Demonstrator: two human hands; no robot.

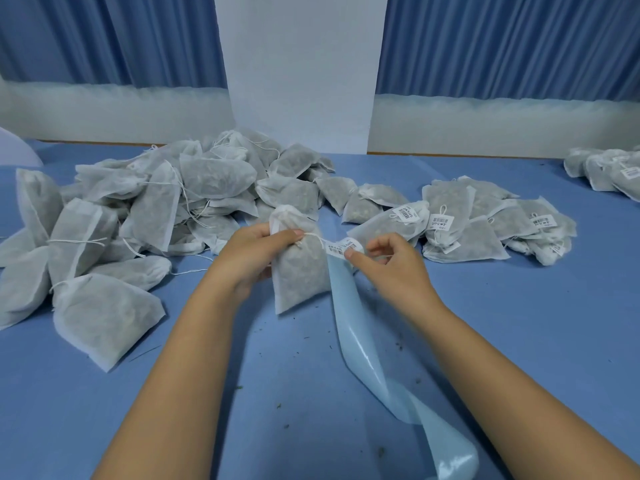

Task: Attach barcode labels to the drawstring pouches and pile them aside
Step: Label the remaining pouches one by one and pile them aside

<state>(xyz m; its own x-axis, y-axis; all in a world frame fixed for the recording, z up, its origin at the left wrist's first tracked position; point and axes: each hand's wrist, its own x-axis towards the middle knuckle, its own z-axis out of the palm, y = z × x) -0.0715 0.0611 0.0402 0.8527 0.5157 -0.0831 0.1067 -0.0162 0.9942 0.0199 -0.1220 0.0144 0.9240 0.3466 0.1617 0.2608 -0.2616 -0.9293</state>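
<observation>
Where blue pleated curtains (pixel 104 39) and a white pillar (pixel 301 64) back the blue tabletop (pixel 519 323), a grey mesh drawstring pouch (pixel 299 271) is gripped at its neck by the left hand (pixel 256 254), and a white barcode label (pixel 341 247) at its string is pinched by the right hand (pixel 391 265); labelled pouches (pixel 485 220) are piled rightward.

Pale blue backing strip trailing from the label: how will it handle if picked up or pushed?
Probably floppy: the backing strip curls and twists as it trails from the label down to the table. Likely slippery, since its surface looks glossy. Seems thin and very light, so a push would probably crumple or slide it rather than shift it cleanly.
</observation>
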